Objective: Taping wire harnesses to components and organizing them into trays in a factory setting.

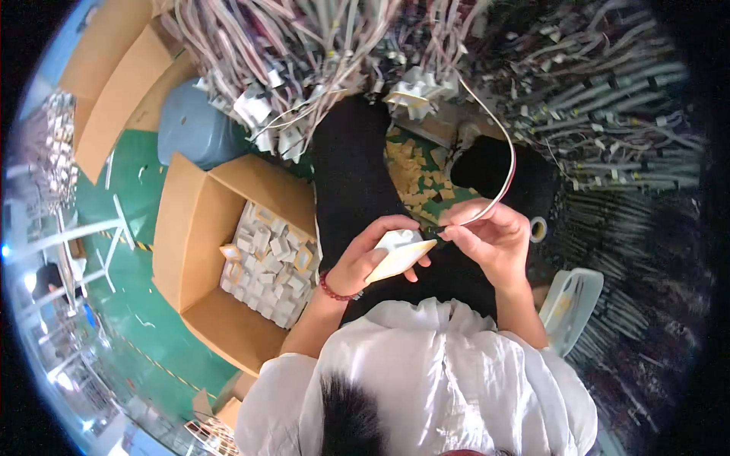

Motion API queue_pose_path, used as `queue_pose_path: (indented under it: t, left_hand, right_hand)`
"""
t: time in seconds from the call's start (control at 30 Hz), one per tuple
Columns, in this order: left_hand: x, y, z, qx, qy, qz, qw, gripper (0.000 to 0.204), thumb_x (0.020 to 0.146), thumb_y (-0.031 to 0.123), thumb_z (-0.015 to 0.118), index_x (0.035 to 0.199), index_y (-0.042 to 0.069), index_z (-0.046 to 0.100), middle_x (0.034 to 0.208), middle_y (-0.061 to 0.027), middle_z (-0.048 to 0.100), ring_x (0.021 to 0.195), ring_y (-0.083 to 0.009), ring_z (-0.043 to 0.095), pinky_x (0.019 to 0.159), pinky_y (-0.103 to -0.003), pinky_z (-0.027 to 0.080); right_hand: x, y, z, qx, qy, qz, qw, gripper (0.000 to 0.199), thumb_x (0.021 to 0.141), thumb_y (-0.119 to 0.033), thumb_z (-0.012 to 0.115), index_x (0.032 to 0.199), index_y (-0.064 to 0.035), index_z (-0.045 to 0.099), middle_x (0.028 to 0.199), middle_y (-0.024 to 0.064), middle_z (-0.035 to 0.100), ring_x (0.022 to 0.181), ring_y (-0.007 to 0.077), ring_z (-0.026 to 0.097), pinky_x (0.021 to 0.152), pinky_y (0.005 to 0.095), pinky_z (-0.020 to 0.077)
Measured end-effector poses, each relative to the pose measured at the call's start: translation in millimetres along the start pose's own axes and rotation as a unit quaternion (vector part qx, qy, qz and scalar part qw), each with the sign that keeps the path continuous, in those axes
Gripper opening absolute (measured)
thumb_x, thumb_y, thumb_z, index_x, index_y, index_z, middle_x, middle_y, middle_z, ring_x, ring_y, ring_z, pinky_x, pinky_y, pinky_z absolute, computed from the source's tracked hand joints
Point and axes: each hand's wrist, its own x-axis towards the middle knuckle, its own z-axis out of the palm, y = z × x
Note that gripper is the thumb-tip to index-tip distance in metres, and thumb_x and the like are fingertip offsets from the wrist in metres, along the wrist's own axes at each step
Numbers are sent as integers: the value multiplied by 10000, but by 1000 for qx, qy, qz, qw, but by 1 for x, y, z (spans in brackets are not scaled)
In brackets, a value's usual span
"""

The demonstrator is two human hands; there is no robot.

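Note:
Between the fingers and thumb of my left hand [356, 262] is a white plastic housing [397, 261], tilted, with a pale yellowish flat face. That hand is closed around its edges. My right hand [498, 237] pinches the end of a thin cable [509, 148] with white and dark red strands. From the pinch the cable arcs up and away to the hanging bundles. The cable's tip lies near the housing's right corner; fingers hide part of it, and I cannot tell whether they touch.
At left an open cardboard box [182, 239] holds many white housings [270, 266]. Behind it stands a blue-grey stool [190, 125]. Cable bundles [304, 34] hang ahead; more cables [623, 129] line the right. A clear plastic bin [574, 304], tape roll [537, 229] and yellowish scraps [414, 178] lie nearby.

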Motion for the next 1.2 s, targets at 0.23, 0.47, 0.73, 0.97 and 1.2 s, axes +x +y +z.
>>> queue_pose_path:
  t: [0.23,0.47,0.73,0.97,1.2]
  left_hand:
    - [6,3,16,93,-36,-83,992,546,848,261,574,1292,-11,410,1162,-130,530,1019,-225,580,780,-323,518]
    - [7,5,24,73,-52,-118,989,492,873,227,520,1281,-21,401,1137,-156,534,969,-231,599,740,-324,528]
    - [7,-1,28,106,-18,-83,991,447,877,227,527,1245,-4,421,1105,-146,539,968,-230,593,749,-322,523]
    - [21,4,37,505,3,96,858,426,794,201,679,1147,26,519,1062,-146,563,927,-259,584,811,-340,473]
    - [17,-1,38,492,33,83,866,373,807,182,640,1128,22,537,1040,-151,566,926,-278,579,803,-337,472]
  right_hand:
    - [-8,-27,-17,-71,-120,14,990,112,746,99,671,849,63,647,849,131,655,778,168,645,695,260,540]
    - [-7,-36,-19,-101,-125,48,986,182,750,69,694,922,51,636,855,107,666,777,149,657,717,253,544]
    - [-18,-22,-13,-116,-41,46,991,233,769,55,693,986,47,609,874,102,669,801,155,668,752,259,551]
    - [-19,-9,-11,-159,28,-46,986,173,745,10,728,904,20,661,852,80,658,787,136,667,687,227,547]
    - [-21,-1,-23,-79,20,38,996,139,716,39,745,832,37,668,860,86,643,795,158,646,741,270,533]
